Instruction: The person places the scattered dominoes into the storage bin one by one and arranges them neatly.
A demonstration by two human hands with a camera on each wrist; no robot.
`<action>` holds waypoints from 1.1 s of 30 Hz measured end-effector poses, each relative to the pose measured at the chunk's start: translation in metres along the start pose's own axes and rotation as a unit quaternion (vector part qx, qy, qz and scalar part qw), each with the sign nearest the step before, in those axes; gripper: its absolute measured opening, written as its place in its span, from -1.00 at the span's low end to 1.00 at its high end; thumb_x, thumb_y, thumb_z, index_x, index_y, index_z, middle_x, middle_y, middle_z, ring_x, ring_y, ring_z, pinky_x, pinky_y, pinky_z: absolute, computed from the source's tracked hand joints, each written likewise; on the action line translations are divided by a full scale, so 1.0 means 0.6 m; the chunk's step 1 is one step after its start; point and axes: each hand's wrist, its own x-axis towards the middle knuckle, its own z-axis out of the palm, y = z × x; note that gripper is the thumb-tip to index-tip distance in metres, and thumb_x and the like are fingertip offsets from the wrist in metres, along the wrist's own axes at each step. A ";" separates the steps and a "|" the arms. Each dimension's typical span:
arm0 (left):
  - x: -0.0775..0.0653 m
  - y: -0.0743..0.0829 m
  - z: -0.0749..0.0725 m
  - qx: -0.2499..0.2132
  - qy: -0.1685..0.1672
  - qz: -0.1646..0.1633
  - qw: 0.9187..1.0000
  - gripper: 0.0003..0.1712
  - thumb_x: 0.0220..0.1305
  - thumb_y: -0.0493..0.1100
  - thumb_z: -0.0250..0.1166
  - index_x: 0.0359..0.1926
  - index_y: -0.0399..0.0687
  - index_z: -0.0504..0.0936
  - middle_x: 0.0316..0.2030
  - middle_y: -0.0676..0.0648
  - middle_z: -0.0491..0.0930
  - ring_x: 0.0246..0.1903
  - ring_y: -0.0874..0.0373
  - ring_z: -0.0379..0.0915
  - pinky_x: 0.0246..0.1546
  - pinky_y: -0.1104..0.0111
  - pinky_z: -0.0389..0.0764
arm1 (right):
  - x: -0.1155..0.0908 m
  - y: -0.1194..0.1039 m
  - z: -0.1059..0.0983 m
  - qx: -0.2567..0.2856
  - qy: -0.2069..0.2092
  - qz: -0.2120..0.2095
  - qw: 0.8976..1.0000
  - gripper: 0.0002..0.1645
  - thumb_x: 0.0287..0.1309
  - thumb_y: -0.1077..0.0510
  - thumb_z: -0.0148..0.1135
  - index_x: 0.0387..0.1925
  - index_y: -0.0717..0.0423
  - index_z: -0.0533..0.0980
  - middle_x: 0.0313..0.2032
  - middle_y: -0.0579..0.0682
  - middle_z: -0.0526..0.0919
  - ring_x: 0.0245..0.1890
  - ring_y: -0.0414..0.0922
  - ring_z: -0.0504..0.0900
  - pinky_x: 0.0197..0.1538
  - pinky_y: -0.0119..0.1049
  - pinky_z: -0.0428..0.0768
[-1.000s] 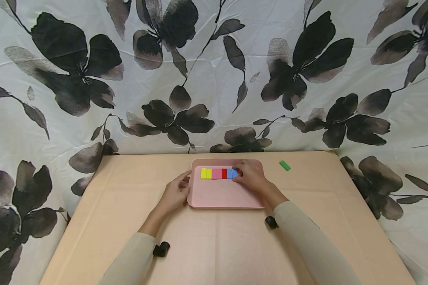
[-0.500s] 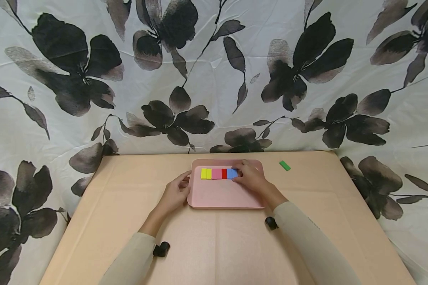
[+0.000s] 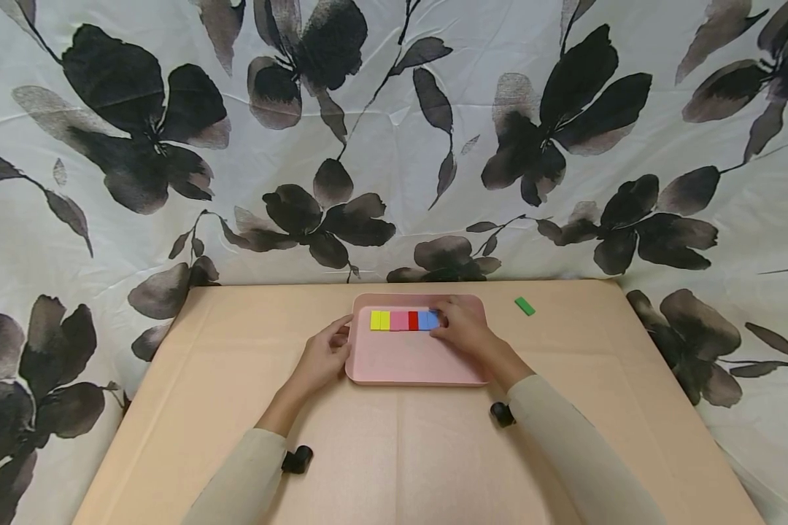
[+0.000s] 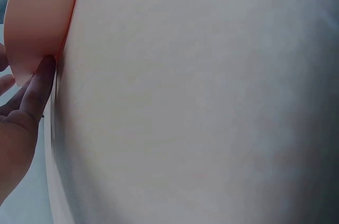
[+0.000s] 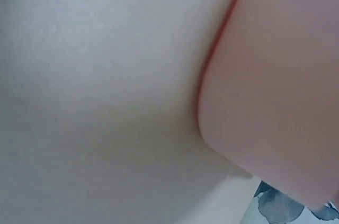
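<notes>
A shallow pink tray [image 3: 414, 364] lies on the table in the head view. Across its upper part runs a row of small flat-topped blocks touching side by side: yellow blocks [image 3: 379, 321], pink [image 3: 399, 321], red [image 3: 413, 321] and blue blocks [image 3: 423, 321]. At the row's right end, my right hand [image 3: 466, 328] pinches the last blue block between thumb and fingers, partly covering it. My left hand [image 3: 325, 351] rests against the tray's left edge; in the left wrist view its fingers [image 4: 38, 89] touch the tray wall. In the right wrist view only the tray's corner [image 5: 275, 86] shows clearly.
A green block [image 3: 524, 305] lies on the table [image 3: 394, 452], to the right of the tray and near the back edge. Behind the table hangs a white cloth [image 3: 400, 168] with dark flowers. Black wrist cameras [image 3: 297, 460] sit below both sleeves.
</notes>
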 end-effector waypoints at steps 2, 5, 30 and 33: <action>-0.001 0.000 0.001 -0.001 0.000 0.000 1.000 -0.34 0.32 -0.37 0.21 0.45 -0.15 0.44 0.08 -0.22 0.65 -0.05 -0.02 0.63 0.00 0.25 0.64 | -0.004 0.000 -0.006 0.008 0.005 -0.004 1.000 -0.37 0.20 0.07 0.50 0.28 0.12 0.55 0.07 0.08 0.48 0.00 -0.02 0.48 0.03 -0.23 0.63; -0.002 0.000 0.000 -0.006 0.000 0.000 1.000 -0.35 0.32 -0.37 0.21 0.44 -0.15 0.45 0.08 -0.22 0.65 -0.05 -0.03 0.63 0.00 0.24 0.64 | -0.012 0.000 -0.017 0.018 0.016 -0.019 1.000 -0.39 0.22 0.11 0.48 0.28 0.14 0.55 0.06 0.09 0.51 -0.05 -0.02 0.50 0.02 -0.21 0.62; -0.013 -0.002 -0.007 -0.004 -0.014 -0.002 1.000 -0.34 0.34 -0.36 0.21 0.47 -0.12 0.42 0.11 -0.24 0.64 -0.02 -0.05 0.65 0.05 0.13 0.65 | -0.103 0.157 -0.120 0.018 0.169 -0.033 0.985 -0.47 0.27 0.19 0.41 0.24 0.22 0.57 0.15 0.27 0.62 0.10 0.23 0.62 0.19 0.19 0.55; -0.014 -0.002 -0.007 -0.004 -0.015 -0.002 1.000 -0.34 0.34 -0.36 0.21 0.47 -0.12 0.42 0.11 -0.25 0.64 -0.02 -0.05 0.65 0.05 0.14 0.65 | -0.111 0.183 -0.121 -0.006 0.162 -0.010 0.987 -0.45 0.28 0.18 0.41 0.26 0.25 0.54 0.17 0.33 0.58 0.14 0.28 0.58 0.23 0.24 0.48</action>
